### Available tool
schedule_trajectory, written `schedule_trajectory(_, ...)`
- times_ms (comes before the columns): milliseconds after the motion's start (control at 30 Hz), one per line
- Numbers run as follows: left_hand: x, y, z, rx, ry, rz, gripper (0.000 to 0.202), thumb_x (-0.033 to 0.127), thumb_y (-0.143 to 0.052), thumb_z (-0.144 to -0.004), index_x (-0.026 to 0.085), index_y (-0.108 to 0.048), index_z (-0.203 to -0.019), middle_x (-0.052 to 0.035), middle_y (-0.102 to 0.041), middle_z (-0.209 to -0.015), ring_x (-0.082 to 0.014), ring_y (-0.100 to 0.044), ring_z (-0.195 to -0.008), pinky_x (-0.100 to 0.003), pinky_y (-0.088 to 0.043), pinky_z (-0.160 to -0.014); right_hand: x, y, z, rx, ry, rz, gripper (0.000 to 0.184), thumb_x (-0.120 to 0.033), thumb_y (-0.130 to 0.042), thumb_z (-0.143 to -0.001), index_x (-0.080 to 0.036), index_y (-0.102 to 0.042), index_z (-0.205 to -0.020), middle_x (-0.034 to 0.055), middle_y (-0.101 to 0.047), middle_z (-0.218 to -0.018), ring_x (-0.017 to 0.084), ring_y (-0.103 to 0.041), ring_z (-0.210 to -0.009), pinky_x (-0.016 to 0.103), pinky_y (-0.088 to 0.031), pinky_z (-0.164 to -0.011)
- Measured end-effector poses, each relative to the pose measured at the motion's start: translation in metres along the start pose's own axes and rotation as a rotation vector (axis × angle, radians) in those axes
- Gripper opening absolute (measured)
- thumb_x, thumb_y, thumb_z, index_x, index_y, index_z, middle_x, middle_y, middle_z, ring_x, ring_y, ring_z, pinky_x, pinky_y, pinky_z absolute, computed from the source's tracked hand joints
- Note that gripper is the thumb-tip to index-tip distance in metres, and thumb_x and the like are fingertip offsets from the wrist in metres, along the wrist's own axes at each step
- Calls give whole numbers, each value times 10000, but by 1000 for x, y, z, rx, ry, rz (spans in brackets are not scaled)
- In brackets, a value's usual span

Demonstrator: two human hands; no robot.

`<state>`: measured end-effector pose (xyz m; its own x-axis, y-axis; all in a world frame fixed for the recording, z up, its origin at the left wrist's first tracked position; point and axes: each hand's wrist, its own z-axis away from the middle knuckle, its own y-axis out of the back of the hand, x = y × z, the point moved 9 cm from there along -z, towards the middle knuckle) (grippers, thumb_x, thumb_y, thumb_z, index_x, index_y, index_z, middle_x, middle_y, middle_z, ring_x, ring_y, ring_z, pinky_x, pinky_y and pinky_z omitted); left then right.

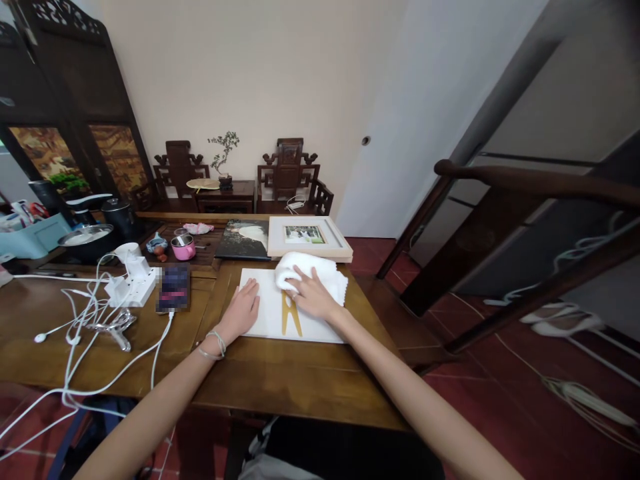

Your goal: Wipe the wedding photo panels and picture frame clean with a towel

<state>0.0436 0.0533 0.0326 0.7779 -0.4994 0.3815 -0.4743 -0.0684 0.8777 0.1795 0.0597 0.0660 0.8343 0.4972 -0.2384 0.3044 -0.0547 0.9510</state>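
- White, fluffy cloth [334,272], one piece, folded and bunched, lies at the centre of the frame; the right hand [311,293] is clamped on it, fingers sunk in the pile.
- One flat, pale rectangular board [266,321] lies beneath on the wooden table [310,377], bearing one yellow A-shaped piece [285,321].
- One left hand [243,308], unclenched and holding nothing, rests flat on the board's left side.
- Two pictures lie just beyond: one dark panel [235,248], one pale-framed picture [306,235].

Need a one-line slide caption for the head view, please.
Left hand resting on a white panel, right hand on a white cloth over it, a framed picture behind on the wooden table.
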Motion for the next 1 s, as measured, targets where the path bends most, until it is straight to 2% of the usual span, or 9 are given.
schedule_trajectory(67, 0, 0, 0, -6, 6, -2, 436, 208, -262, -929, 90, -392, -1328, -162, -360, -1434, -238, -267, -1363, -495, -231, -1096, -12, -2, 5, 8, 42, 49, 344, -226, -394, -888, -136, -582, -1162, 155, -379, -1426, 305, -172, -1371, 609, -83, -1054)
schedule_trajectory(167, 2, 0, 0, -4, 4, -1, 438, 207, -260, -928, 93, -388, -1331, -161, -357, -1435, -235, -264, -1364, -492, -229, -1096, -37, -2, 35, -22, 131, 50, 337, -200, -402, -877, -140, -594, -1148, 155, -337, -1449, 308, -161, -1375, 603, -108, -1062)
schedule_trajectory(333, 2, -1, -1, -20, 12, -27, 442, 192, -279, -914, 86, -392, -1328, -160, -349, -1440, -241, -268, -1362, -483, -230, -1098, -78, 13, 97, -112, 221, -57, 307, -156, -406, -865, -141, -623, -1082, 154, -391, -1418, 286, -195, -1370, 566, -135, -1093)
schedule_trajectory(433, 3, 0, -1, -23, 10, -32, 442, 169, -276, -909, 84, -393, -1326, -164, -353, -1437, -241, -270, -1361, -487, -236, -1096, -88, 18, 112, -177, 233, -125, 288, -161, -409, -872, -145, -619, -1070, 151, -466, -1365, 252, -233, -1362, 513, -152, -1113)
schedule_trajectory(533, 3, -1, -1, -22, 0, -42, 442, 160, -271, -910, 79, -388, -1328, -165, -354, -1436, -239, -272, -1361, -484, -235, -1098, -79, 17, 98, -174, 232, -148, 294, -226, -381, -908, -166, -606, -1088, 135, -459, -1374, 231, -215, -1369, 507, -157, -1113)
schedule_trajectory(667, 1, -2, -1, -20, -14, -56, 431, 174, -266, -920, 86, -397, -1322, -157, -364, -1433, -236, -271, -1361, -476, -239, -1099, -51, 8, 47, -88, 216, -72, 316, -285, -394, -913, -172, -605, -1119, 134, -396, -1420, 260, -174, -1379, 548, -156, -1087)
schedule_trajectory(833, 0, -2, -1, -22, -21, -50, 437, 180, -262, -923, 81, -391, -1329, -164, -369, -1428, -238, -278, -1358, -480, -244, -1096, -30, -4, -7, -5, 175, 78, 332, -253, -419, -895, -144, -600, -1150, 170, -440, -1380, 284, -235, -1357, 554, -193, -1056)
schedule_trajectory(900, 1, 0, -2, -13, -23, -42, 435, 173, -266, -920, 86, -395, -1327, -166, -371, -1426, -234, -282, -1357, -475, -250, -1094, -34, -6, -9, 4, 180, 101, 326, -228, -428, -883, -141, -607, -1141, 160, -443, -1381, 291, -217, -1362, 564, -167, -1061)
schedule_trajectory(1000, 2, 0, -1, -14, -24, -40, 441, 153, -259, -913, 83, -394, -1327, -163, -368, -1429, -228, -275, -1360, -465, -246, -1098, -53, -8, 14, -13, 231, 85, 313, -200, -446, -859, -145, -621, -1113, 147, -419, -1402, 289, -184, -1372, 572, -120, -1074)
